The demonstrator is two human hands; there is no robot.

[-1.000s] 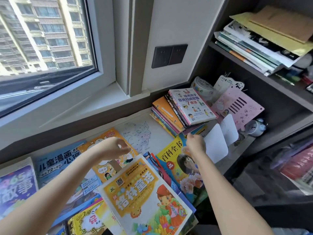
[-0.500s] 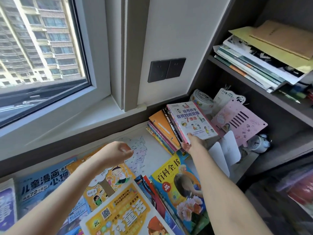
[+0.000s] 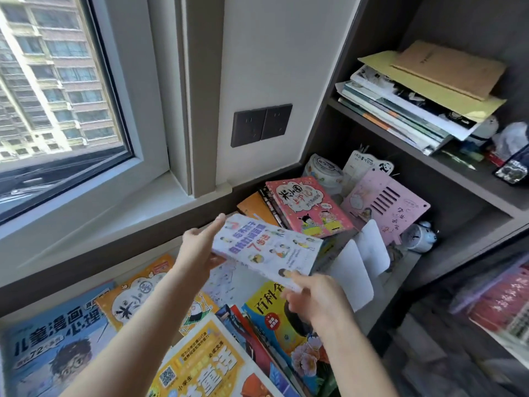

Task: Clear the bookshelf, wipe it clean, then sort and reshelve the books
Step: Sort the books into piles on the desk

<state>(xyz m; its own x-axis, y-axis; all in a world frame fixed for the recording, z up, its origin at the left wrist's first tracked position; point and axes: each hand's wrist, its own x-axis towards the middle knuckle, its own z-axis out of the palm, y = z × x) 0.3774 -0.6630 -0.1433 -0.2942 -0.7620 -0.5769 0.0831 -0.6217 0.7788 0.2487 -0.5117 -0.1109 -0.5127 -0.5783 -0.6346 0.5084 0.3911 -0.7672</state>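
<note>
White book (image 3: 269,250) held tilted in the air, just in front of a stack topped by a pink book (image 3: 309,207). Left hand (image 3: 200,247) presses straight fingers against its left edge. Right hand (image 3: 315,299), blurred, pinches its near corner, thumb apparently on top. Yellow book (image 3: 206,365) lies below.

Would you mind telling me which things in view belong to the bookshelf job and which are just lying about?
Job: white book, pinched by the right hand, left hand touching its edge; pink book atop the stack; blue book lying flat; shelf pile.
Lying about: pink board, alarm clock, wall sockets.
</note>
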